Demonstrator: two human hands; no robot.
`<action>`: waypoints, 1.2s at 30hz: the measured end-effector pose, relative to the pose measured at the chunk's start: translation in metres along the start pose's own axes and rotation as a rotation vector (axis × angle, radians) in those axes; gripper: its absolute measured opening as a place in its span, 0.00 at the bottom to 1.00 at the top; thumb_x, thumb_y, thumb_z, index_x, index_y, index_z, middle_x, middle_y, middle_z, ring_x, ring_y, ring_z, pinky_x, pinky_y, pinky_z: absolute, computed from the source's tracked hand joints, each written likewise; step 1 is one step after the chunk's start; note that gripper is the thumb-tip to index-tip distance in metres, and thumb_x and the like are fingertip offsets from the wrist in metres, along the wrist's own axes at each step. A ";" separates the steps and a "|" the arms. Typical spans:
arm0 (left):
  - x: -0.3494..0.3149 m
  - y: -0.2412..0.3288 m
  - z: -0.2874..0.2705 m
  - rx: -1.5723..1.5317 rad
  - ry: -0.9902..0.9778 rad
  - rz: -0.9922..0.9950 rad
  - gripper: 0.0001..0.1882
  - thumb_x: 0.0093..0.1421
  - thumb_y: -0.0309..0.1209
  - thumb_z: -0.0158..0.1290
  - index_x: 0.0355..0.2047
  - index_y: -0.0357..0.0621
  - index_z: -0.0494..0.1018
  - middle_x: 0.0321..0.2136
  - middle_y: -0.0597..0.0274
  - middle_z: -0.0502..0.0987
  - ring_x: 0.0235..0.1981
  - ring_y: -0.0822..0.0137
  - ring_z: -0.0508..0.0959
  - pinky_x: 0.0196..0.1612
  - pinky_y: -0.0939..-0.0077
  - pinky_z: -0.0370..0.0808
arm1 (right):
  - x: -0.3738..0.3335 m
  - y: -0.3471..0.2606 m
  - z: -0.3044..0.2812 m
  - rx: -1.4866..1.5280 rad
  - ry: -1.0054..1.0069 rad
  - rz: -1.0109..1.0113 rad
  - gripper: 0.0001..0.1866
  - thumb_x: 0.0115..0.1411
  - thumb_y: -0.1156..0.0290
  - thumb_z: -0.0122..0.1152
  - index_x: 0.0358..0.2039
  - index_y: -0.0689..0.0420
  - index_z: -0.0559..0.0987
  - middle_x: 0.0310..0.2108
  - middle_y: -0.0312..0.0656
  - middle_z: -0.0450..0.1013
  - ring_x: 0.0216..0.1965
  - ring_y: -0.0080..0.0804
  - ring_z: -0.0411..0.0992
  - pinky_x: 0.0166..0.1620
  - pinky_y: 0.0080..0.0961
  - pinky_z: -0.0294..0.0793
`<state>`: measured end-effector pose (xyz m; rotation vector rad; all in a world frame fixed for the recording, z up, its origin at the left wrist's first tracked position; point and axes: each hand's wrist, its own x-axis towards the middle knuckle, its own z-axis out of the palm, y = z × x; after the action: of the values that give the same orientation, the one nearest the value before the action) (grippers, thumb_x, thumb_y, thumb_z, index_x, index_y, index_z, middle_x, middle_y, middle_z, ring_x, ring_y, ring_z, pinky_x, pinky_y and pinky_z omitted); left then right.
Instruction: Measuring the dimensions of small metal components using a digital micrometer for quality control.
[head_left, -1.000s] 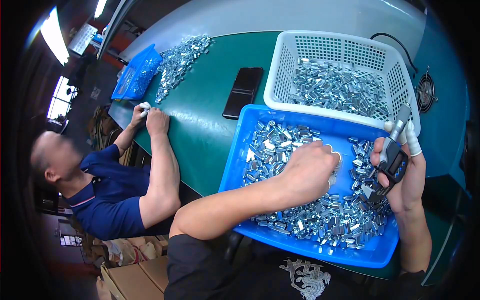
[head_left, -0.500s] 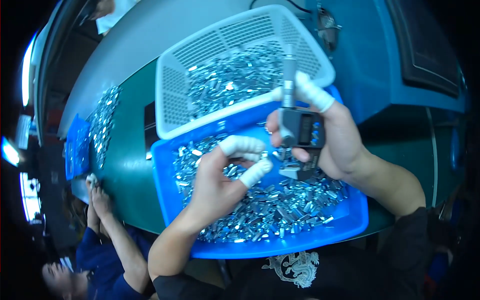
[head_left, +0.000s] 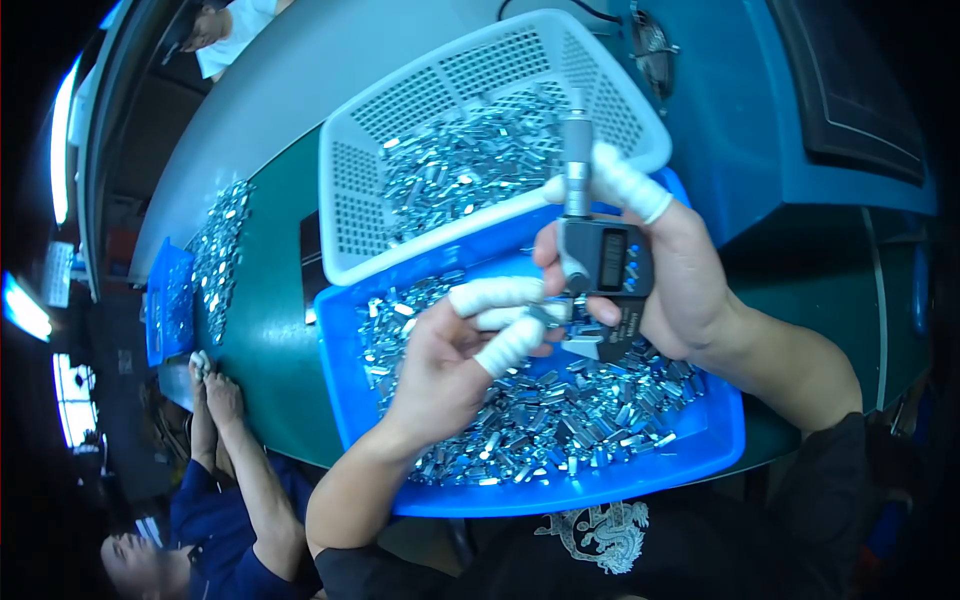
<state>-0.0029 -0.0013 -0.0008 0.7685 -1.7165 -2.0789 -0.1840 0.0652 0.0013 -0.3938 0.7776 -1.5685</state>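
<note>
A digital micrometer (head_left: pixel 606 262) is gripped in my right hand (head_left: pixel 685 265), its thimble pointing away from me and its display lit side up. White wraps cover the thumb and a finger of that hand. My left hand (head_left: pixel 450 350), also with white-wrapped fingertips, pinches a small shiny metal piece (head_left: pixel 548 314) at the micrometer's measuring gap. Whether the piece touches the jaws I cannot tell. Both hands are above a blue bin (head_left: pixel 540 500) holding many loose metal pieces (head_left: pixel 570 420).
Behind the bin, a white perforated basket (head_left: pixel 345 190) holds more metal pieces and rests against the bin's far edge. On the green table (head_left: pixel 275 370) at left lie a strip of pieces (head_left: pixel 220 260) and a small blue bin (head_left: pixel 170 305), near a co-worker's hands (head_left: pixel 215 385). Another person is at the far left.
My left hand has brought the metal piece rightward to the micrometer's gap. My right hand and the micrometer have hardly moved. The view has shifted slightly.
</note>
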 end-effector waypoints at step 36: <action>0.000 -0.004 0.003 -0.086 0.005 -0.028 0.13 0.57 0.20 0.53 0.43 0.33 0.69 0.37 0.51 0.77 0.36 0.62 0.79 0.40 0.72 0.79 | -0.001 0.000 -0.004 -0.093 -0.026 -0.060 0.21 0.66 0.51 0.40 0.42 0.58 0.67 0.30 0.45 0.73 0.28 0.25 0.74 0.16 0.13 0.65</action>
<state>-0.0042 0.0020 -0.0047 0.7751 -1.6118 -2.1521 -0.1864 0.0670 -0.0011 -0.5085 0.8272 -1.5842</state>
